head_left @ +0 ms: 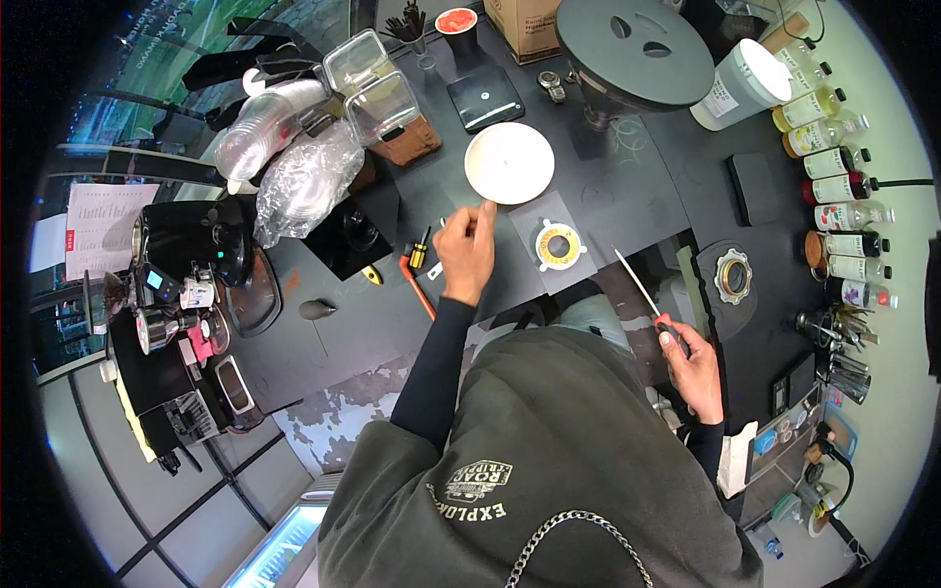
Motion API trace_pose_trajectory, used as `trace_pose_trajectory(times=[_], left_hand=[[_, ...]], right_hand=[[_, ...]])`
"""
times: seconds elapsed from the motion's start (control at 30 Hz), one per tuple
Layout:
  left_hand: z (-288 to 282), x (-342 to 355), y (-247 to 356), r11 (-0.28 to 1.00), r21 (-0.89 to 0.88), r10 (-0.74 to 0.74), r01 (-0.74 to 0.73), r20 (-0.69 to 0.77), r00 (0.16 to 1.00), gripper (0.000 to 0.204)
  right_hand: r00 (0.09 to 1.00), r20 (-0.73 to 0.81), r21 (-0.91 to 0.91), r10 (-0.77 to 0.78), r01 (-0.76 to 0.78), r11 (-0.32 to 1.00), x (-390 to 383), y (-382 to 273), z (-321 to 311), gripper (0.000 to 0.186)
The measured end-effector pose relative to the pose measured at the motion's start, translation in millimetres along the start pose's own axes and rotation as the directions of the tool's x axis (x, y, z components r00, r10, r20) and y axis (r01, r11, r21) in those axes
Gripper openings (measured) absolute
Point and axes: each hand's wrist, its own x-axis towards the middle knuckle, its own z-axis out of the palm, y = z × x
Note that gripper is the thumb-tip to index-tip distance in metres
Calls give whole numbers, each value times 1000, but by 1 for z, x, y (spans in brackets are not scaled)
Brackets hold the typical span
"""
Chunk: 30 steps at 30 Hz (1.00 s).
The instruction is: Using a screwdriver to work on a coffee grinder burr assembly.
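My right hand [694,372] is wrapped round the red and black handle of a screwdriver [639,283], held out to the right of the table's front edge, its long metal shaft pointing up and left. My left hand [466,253] is closed, thumb and fingers pinched together at the near rim of a round white plate [510,147]; what it pinches, if anything, is too small to make out. A tiny dark speck lies in the plate. Just right of my left hand, a white ring-shaped part with a yellow inner band [560,244] rests on a grey sheet [529,218].
Left of my hand lie a stubby yellow and black screwdriver [419,254] and an orange-handled tool [419,289]. A grinder with a dark round hopper [637,49] stands at the back. On the right are a metal ring [733,275], a white tub [742,86] and several bottles [833,188].
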Motion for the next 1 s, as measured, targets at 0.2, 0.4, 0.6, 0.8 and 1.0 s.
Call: trace_pose_trajectory(times=[0.2,0.4,0.6,0.8,1.0], left_hand=[[0,-76,-20,992,-67,-80,111,353,932,52],[34,-77,-19,999,3,42,-47,399,916,108],[45,-63,-28,990,-13,132,-144,482,866,110],[53,-64,-32,985,8,147,-173,492,858,100],[58,-65,-22,989,32,117,-142,400,909,93]], right_hand=[[998,36,-46,-57,58,997,8,2,5,37],[995,97,-71,36,-29,997,15,-16,2,38],[987,159,-172,-18,45,984,16,-42,1,36],[982,165,-146,-92,117,982,20,-40,4,37],[973,222,-195,-58,103,975,36,-41,1,40]])
